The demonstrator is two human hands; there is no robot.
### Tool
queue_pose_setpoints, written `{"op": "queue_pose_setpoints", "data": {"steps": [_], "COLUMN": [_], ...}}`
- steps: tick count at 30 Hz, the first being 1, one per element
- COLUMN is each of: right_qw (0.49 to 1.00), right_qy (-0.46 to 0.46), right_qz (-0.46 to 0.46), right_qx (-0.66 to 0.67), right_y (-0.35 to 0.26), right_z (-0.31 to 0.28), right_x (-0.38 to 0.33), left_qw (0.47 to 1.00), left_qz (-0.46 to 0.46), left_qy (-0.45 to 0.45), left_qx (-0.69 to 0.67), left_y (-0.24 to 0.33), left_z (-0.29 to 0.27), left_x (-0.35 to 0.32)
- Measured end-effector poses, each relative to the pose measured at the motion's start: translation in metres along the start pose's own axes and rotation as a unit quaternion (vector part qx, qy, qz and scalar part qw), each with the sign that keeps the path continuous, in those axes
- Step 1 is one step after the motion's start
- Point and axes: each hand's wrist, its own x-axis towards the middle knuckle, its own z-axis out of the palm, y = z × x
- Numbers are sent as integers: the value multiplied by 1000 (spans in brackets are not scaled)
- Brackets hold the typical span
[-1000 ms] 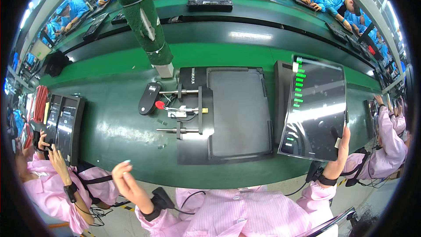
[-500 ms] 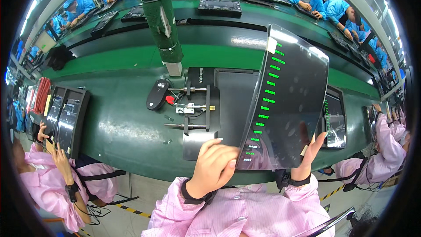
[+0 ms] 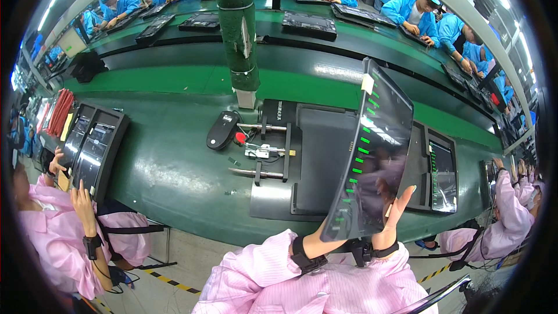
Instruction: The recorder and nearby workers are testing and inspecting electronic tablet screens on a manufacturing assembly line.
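I hold a large dark glossy panel [image 3: 372, 157] with a row of green strips along its left edge, tilted up on edge in front of me. My right hand [image 3: 394, 215] grips its lower right edge, fingers spread against the face. My left hand [image 3: 317, 238] is mostly hidden behind the panel's lower left corner, only the wrist with a black strap showing. Below the panel lies a black flat fixture [image 3: 296, 163] with metal clamps [image 3: 261, 151] on the green conveyor table [image 3: 174, 163].
A black handheld device [image 3: 222, 129] and a red button [image 3: 240, 137] lie left of the fixture. A green-wrapped post [image 3: 238, 29] stands behind. Another framed panel [image 3: 439, 168] sits to the right, one [image 3: 93, 145] to the left by a pink-sleeved person. Blue-coated workers line the far belt.
The panel swung from lying to the right, up in front of me, and now stands steeper and nearer on edge. My left hand came up from below and took its lower left corner.
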Motion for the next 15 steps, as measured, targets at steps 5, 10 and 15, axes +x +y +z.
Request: {"op": "queue_pose_setpoints", "data": {"steps": [5, 10, 15], "right_qw": [995, 989, 990], "right_qy": [-4, 58, -15], "right_qz": [5, 69, 130], "right_qx": [98, 113, 45], "right_y": [4, -12, -22], "right_z": [-3, -22, -49], "right_x": [13, 36, 58], "left_qw": [458, 46, -35], "left_qz": [-305, -305, -623], "left_qy": [-4, -23, -74], "left_qx": [-835, -951, -778], "left_y": [-20, -7, 26], "left_z": [12, 95, 190], "left_x": [7, -18, -73]}}
